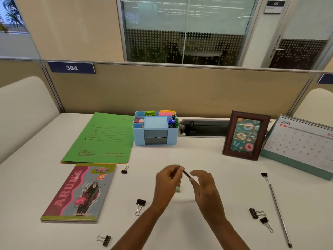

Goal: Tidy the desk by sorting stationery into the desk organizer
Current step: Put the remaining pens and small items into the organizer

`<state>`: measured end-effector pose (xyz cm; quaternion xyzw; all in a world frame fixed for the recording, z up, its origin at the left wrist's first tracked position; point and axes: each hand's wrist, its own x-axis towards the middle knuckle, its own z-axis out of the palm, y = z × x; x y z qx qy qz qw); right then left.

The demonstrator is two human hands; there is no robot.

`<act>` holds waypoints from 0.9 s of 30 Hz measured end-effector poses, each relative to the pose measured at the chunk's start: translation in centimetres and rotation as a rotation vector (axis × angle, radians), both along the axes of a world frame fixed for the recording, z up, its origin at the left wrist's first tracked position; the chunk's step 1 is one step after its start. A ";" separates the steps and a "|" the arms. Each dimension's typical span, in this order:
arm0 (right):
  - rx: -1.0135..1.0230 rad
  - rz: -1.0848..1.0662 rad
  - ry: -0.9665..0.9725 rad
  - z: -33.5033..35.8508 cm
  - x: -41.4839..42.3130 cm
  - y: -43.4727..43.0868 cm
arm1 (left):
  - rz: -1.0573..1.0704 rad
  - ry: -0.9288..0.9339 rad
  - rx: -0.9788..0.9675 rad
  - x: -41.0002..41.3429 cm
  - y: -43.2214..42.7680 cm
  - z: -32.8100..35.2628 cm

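Left hand (168, 179): pinches thin dark stick (186, 173), blurred. Right hand (203, 184): fingers (192, 179) bent at its end; I cannot tell hold. Pale item (178, 190) beneath, half hidden.

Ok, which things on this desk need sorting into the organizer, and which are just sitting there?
For the job: desk organizer, six binder clips, long pencil, dark stick held in the left hand.
Just lying about: green folder, notebook, photo frame, desk calendar.

Over the table (216, 168), the left grip (167, 179) pinches a dark pen (186, 173); the right grip (203, 184) touches its end. Clips (140, 204) lie scattered around; the organizer (155, 130) stands behind.
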<state>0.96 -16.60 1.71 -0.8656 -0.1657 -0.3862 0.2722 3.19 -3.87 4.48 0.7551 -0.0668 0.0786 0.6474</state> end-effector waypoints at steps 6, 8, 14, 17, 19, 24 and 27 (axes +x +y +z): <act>-0.007 -0.113 0.139 -3.9 -0.5 -3.0 | 0.454 -0.396 0.020 4.4 4.9 4.9; -0.030 -0.161 0.220 -6.0 -0.8 -3.9 | 0.575 -0.538 0.104 5.9 6.8 6.5; -0.053 -0.251 0.354 -8.0 -0.8 -4.6 | 0.605 -0.529 0.402 10.8 10.3 6.8; -0.070 -0.256 0.367 -8.1 -0.6 -4.6 | 0.593 -0.418 0.422 12.3 10.6 6.0; -0.079 -0.259 0.380 -8.3 -0.4 -4.8 | 0.585 -0.345 0.422 12.9 10.5 5.5; -0.106 -0.268 0.412 -8.5 0.1 -5.0 | 0.540 -0.208 0.454 14.5 10.0 4.6; -0.109 -0.273 0.414 -8.4 0.3 -5.0 | 0.511 -0.168 0.470 15.4 9.7 4.4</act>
